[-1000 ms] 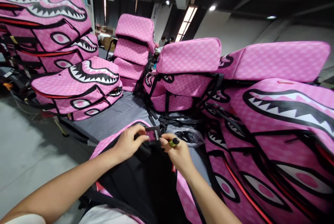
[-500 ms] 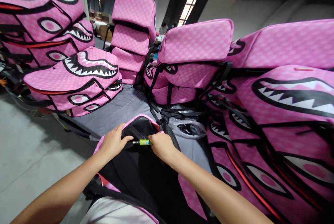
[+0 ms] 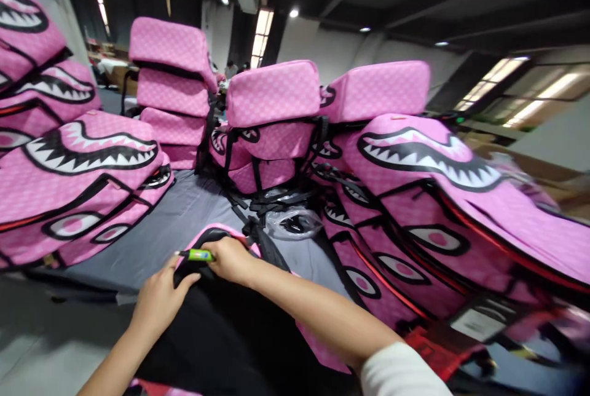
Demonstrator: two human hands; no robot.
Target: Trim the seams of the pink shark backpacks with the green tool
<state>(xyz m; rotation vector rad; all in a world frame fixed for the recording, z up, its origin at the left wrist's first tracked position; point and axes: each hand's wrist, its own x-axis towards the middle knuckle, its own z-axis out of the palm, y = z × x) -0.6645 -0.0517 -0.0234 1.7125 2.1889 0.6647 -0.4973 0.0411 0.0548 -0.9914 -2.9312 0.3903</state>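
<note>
An open backpack with a black lining and pink edging lies before me, its opening facing up. My left hand grips the left rim of the opening, fingers on the outside and thumb on the black inner side. My right hand is closed around a slim green marker-like pen at the far rim. The pen's dark end points left, close to the fingertips of my left hand. Part of the far rim is hidden behind my right hand.
Pink shark-face backpacks stand in stacks at the left, at the back and along the right. A clear plastic bag with black contents lies on the grey table cover. A white label card is at lower right.
My view has swung right, showing more of the right-hand stack. My right hand has brought the pen up to the rim, nearer my left fingers. The left hand still grips the rim.
</note>
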